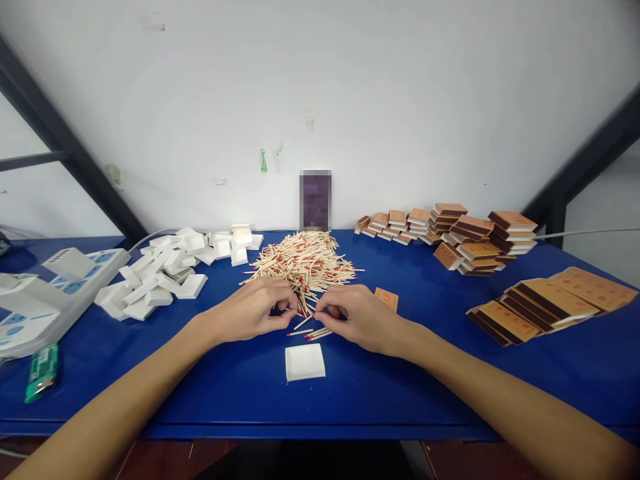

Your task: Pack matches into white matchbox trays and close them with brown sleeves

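Observation:
A large heap of red-tipped matches [305, 260] lies in front of me on the blue table. At its near edge, the thumb and fingers of my left hand [267, 308] are pinched together; what is between them is too small to make out. Facing it, my right hand [357, 319] is closed in a pinch, its fingertips at the end of a match [303, 323]. A few loose matches [316, 335] lie just below the fingers. Nearer to me sits a shallow white matchbox tray [305, 362]. An orange matchbox sleeve [387, 300] lies partly behind my right hand.
White inner trays [160, 273] are piled at the left, beside a white power strip [85, 287] and a green packet [42, 373]. Stacked matchboxes [470, 237] stand at the back right, with flattened sleeves [545, 303] before them. A pixelated dark rectangle [315, 200] is by the wall.

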`<control>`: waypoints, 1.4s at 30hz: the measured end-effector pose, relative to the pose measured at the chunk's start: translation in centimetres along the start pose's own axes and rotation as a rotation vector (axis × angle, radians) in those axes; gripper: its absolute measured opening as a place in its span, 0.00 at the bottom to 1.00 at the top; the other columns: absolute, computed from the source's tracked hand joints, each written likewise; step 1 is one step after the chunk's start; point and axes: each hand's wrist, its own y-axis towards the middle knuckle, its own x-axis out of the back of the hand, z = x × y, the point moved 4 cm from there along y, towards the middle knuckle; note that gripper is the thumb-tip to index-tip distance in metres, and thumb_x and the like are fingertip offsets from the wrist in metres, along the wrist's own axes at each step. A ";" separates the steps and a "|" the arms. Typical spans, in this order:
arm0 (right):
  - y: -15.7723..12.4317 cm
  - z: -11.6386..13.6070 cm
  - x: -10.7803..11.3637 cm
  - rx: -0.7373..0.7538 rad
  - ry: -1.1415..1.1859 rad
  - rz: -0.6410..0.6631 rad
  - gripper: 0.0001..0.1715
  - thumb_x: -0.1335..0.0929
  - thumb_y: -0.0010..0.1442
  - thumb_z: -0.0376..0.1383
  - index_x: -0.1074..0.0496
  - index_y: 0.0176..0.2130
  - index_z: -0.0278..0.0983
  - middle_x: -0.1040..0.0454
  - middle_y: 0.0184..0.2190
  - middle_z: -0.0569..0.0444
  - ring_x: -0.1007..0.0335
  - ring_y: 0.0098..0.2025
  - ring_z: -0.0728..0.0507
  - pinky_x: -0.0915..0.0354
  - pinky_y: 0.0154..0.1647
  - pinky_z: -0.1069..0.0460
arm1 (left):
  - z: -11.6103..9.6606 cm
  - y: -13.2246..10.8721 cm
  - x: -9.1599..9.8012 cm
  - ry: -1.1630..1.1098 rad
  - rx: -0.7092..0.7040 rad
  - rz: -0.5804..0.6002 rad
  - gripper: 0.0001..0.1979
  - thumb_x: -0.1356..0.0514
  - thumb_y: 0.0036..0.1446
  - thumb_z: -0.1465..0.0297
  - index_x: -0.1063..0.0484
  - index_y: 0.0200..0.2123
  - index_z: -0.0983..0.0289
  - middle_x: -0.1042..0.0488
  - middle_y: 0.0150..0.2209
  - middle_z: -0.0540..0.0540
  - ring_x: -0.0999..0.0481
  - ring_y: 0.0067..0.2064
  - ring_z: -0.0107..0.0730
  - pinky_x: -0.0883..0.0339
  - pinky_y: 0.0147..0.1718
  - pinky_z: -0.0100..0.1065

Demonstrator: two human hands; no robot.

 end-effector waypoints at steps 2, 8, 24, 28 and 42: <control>0.0 0.0 0.1 -0.003 -0.011 -0.001 0.05 0.33 0.58 0.29 0.28 0.30 0.35 0.36 0.22 0.60 0.42 0.25 0.52 0.48 0.29 0.55 | 0.0 0.0 0.1 0.010 0.003 -0.002 0.06 0.45 0.60 0.72 0.29 0.34 0.64 0.30 0.31 0.50 0.34 0.33 0.27 0.42 0.34 0.32; -0.3 -0.1 -0.3 0.052 -0.046 0.069 0.07 0.35 0.62 0.30 0.27 0.37 0.36 0.28 0.29 0.56 0.35 0.32 0.49 0.43 0.34 0.54 | -0.5 0.0 -0.2 0.000 0.006 0.069 0.05 0.42 0.56 0.70 0.28 0.31 0.64 0.29 0.28 0.50 0.33 0.31 0.28 0.40 0.34 0.32; 0.2 0.0 -0.3 0.066 -0.083 0.045 0.06 0.37 0.65 0.30 0.32 0.35 0.36 0.31 0.33 0.54 0.38 0.33 0.48 0.44 0.34 0.53 | -0.5 0.3 -1.0 0.063 -0.035 0.008 0.13 0.46 0.66 0.63 0.29 0.32 0.64 0.30 0.28 0.50 0.33 0.31 0.28 0.42 0.32 0.31; 0.1 0.8 0.6 0.056 0.079 -0.038 0.03 0.36 0.64 0.31 0.33 0.35 0.36 0.32 0.30 0.57 0.39 0.30 0.50 0.42 0.33 0.54 | -0.9 0.3 -0.6 0.085 -0.067 -0.081 0.14 0.49 0.67 0.65 0.29 0.32 0.64 0.30 0.28 0.51 0.33 0.31 0.29 0.42 0.33 0.32; 0.1 1.3 2.5 -0.010 0.382 -0.202 0.05 0.29 0.61 0.38 0.23 0.34 0.40 0.28 0.34 0.54 0.33 0.38 0.46 0.36 0.40 0.49 | -1.7 0.2 -0.2 0.068 -0.122 -0.116 0.13 0.46 0.65 0.65 0.24 0.34 0.64 0.29 0.27 0.52 0.31 0.30 0.29 0.39 0.33 0.32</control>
